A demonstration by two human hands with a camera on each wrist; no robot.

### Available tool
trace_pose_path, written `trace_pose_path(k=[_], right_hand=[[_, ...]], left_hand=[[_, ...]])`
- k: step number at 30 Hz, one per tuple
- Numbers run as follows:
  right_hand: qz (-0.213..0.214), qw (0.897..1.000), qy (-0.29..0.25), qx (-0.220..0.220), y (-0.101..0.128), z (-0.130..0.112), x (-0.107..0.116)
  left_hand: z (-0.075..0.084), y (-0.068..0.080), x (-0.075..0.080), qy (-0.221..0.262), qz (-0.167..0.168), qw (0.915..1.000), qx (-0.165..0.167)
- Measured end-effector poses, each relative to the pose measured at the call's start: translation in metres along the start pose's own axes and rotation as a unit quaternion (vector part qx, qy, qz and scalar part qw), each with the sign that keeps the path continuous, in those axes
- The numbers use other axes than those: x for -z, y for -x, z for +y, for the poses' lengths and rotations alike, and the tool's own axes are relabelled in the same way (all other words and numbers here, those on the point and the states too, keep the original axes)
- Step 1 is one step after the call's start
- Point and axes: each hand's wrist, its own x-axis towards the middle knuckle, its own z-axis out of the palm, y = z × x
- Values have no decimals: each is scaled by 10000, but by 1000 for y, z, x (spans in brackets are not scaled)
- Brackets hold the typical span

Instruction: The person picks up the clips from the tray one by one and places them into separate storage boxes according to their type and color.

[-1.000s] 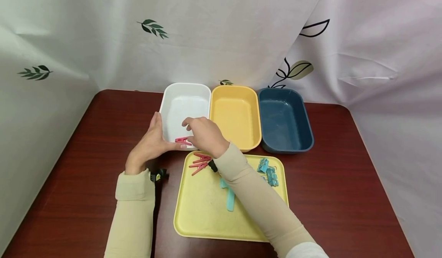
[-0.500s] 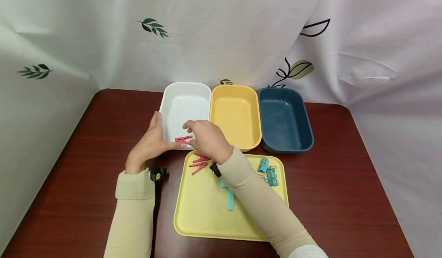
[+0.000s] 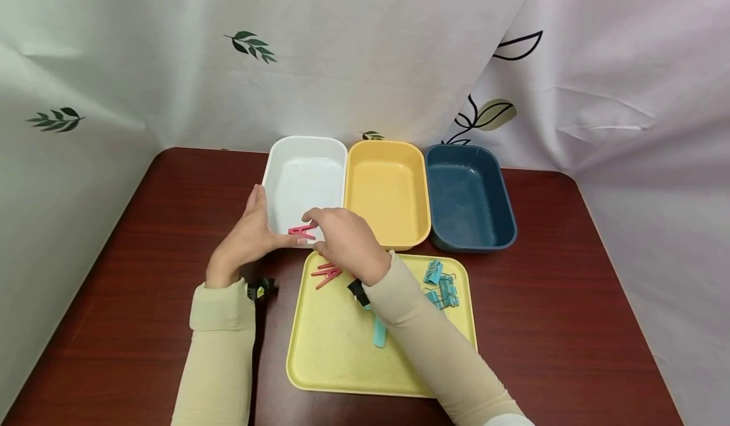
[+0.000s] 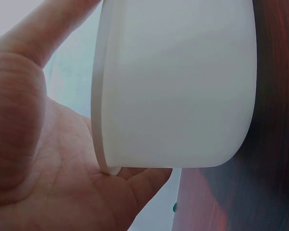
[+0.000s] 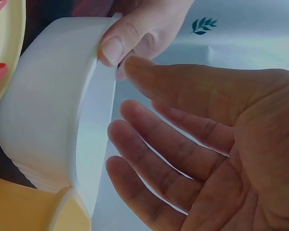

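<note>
My left hand (image 3: 251,232) grips the near left corner of a white bin (image 3: 305,179), palm (image 4: 53,163) against its wall (image 4: 183,86) and thumb (image 5: 116,45) on the rim. A red clothes peg (image 3: 301,231) lies at the bin's near edge, just by that thumb. My right hand (image 3: 342,239) hovers over the bin's near right corner with relaxed fingers (image 5: 149,144) and holds nothing. Below it a yellow tray (image 3: 336,350) carries two more red pegs (image 3: 326,274), a teal peg (image 3: 379,334) and teal binder clips (image 3: 441,283); my right forearm hides part of it.
A yellow bin (image 3: 388,191) and a dark blue bin (image 3: 467,198) stand in a row to the right of the white one, at the back of the brown table (image 3: 171,210). Leaf-print cloth hangs behind and at both sides.
My right hand has drawn back a little toward the tray, off the red peg, which stays at the white bin's near edge. The left hand has not moved.
</note>
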Motion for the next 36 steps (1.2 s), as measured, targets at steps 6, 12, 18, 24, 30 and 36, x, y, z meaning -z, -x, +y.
trace_pose_path(k=[6, 12, 18, 24, 30, 36], right_hand=[[-10, 10000, -34, 55, 9, 0, -2], [-192, 9998, -45, 44, 16, -2, -6], [-244, 9996, -101, 56, 23, -2, -13], [-196, 9996, -133, 169, 28, 0, -22], [-199, 9994, -128, 240, 31, 0, -26], [-244, 9993, -126, 269, 33, 0, -31]], left_hand=[[0, 0, 0, 17, -39, 10000, 31], [1, 0, 0, -13, -47, 10000, 33], [1, 0, 1, -47, -42, 10000, 40], [1, 1, 2, -129, -103, 9998, 70], [1, 1, 1, -177, -98, 9998, 43], [0, 1, 0, 14, 55, 9999, -90]])
